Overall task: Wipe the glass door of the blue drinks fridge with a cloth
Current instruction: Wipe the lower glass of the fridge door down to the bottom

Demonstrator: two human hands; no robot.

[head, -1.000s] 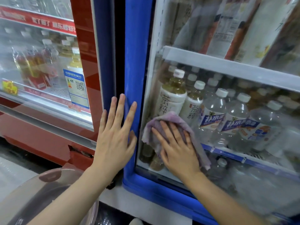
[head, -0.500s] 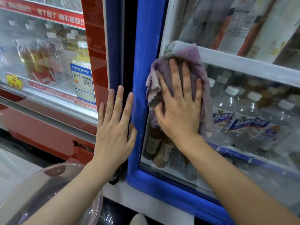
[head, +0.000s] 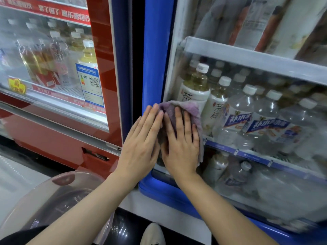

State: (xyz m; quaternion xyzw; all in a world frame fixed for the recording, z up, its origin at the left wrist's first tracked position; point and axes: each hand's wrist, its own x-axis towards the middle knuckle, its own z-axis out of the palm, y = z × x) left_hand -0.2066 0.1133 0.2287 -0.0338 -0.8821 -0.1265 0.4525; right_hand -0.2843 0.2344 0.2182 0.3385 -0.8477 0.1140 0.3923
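Note:
The blue drinks fridge (head: pixel 155 50) fills the right side, its glass door (head: pixel 256 156) showing shelves of bottles behind it. A purple cloth (head: pixel 192 110) lies flat against the lower left corner of the glass. My right hand (head: pixel 180 144) presses on the cloth with straight fingers. My left hand (head: pixel 141 144) lies flat on the blue door frame right beside it, fingertips touching the cloth's left edge.
A red drinks fridge (head: pixel 100 41) stands to the left, with a dark gap between the two. A translucent pink basin (head: pixel 53 195) sits on the floor at lower left. A shoe tip (head: pixel 153 234) shows at the bottom edge.
My right hand has slid the cloth down the glass from the upper shelf level to the lower left corner. My left hand has shifted right onto the blue frame, next to the cloth.

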